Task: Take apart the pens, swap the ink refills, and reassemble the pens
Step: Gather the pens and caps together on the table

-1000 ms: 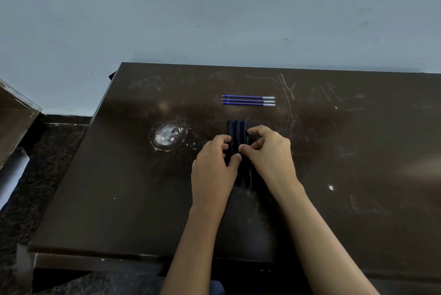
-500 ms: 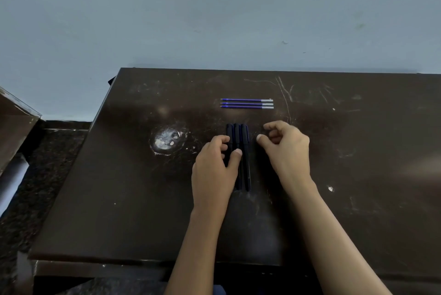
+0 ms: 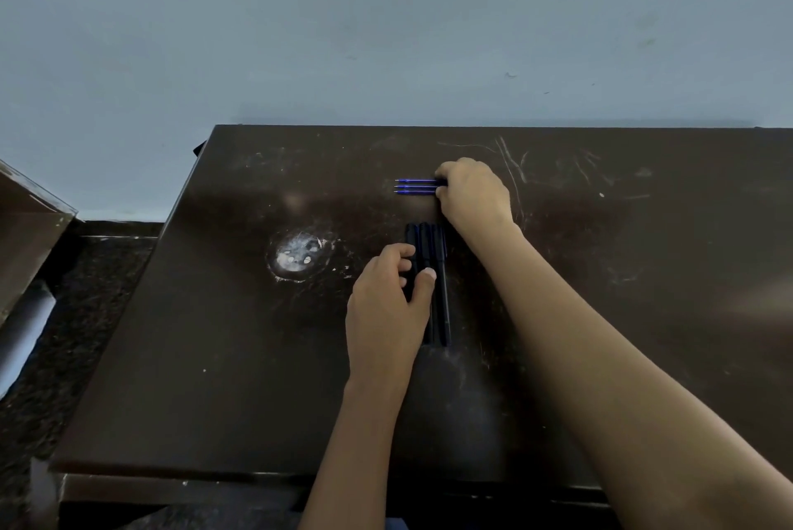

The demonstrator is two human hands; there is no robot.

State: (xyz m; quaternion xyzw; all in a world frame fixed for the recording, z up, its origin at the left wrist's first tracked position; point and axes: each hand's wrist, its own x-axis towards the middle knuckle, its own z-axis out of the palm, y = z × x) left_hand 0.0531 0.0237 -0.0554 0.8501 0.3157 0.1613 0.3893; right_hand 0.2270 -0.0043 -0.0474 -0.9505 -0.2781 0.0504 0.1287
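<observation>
The left hand (image 3: 386, 306) pinches slim black pens (image 3: 442, 302) between thumb and curled fingers. Just beyond it, the right hand (image 3: 472, 195) curls tight round the ends of three thin blue refills (image 3: 414, 186).

refills (image 3: 415, 187) blue – pens (image 3: 433, 255) seemingly black – table (image 3: 600, 315) dark brown.

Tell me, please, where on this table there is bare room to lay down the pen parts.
The broad right side of the table, beyond the right forearm, is bare. So is the strip between the pale scuff and the table's left edge. The middle is crowded: left hand on the pens, right hand on the refills just behind them.
</observation>
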